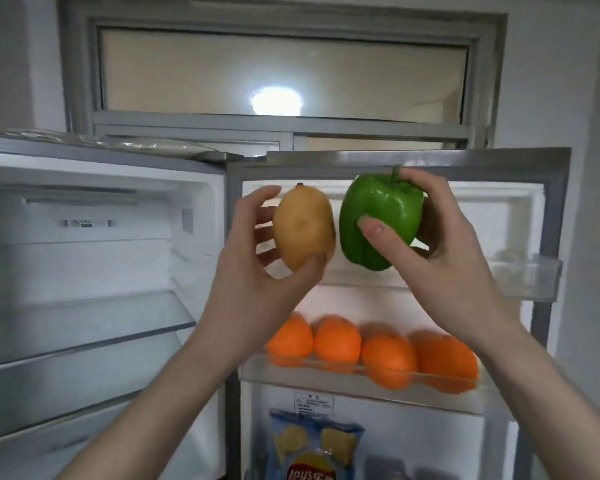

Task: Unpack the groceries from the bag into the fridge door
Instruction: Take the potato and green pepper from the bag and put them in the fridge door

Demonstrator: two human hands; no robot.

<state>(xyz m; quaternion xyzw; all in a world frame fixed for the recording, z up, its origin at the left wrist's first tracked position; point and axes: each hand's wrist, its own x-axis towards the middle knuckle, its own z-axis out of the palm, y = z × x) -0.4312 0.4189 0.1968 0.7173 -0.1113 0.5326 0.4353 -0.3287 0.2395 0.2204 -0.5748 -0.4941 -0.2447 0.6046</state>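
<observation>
Fridge door point(551, 209), swung open and filling the right of the view, inner liner white, frame grey. Beside the door, to its left, fridge interior point(94, 258) with glass shelf point(84, 327). On the door, upper door shelf point(527, 275) of clear plastic, bare where visible. On the door below that, middle door shelf point(361, 379) carrying four oranges point(388, 358) in a row, touching one another. Lower on the door, upside down, blue chip bag point(312, 448), partly cut off by the frame edge. In front of the door near its top, right hand point(433, 251) curled round green bell pepper point(381, 220), thumb across the front, fingers behind, stem upward. Just beside it toward the door's hinge side, left hand point(257, 271) gripping brownish-yellow fruit point(303, 230), thumb under the bottom, fingers behind, likely a mango but hard to tell. Pepper and fruit close together, held above the oranges, level with the upper door shelf, resting on no shelf.
</observation>
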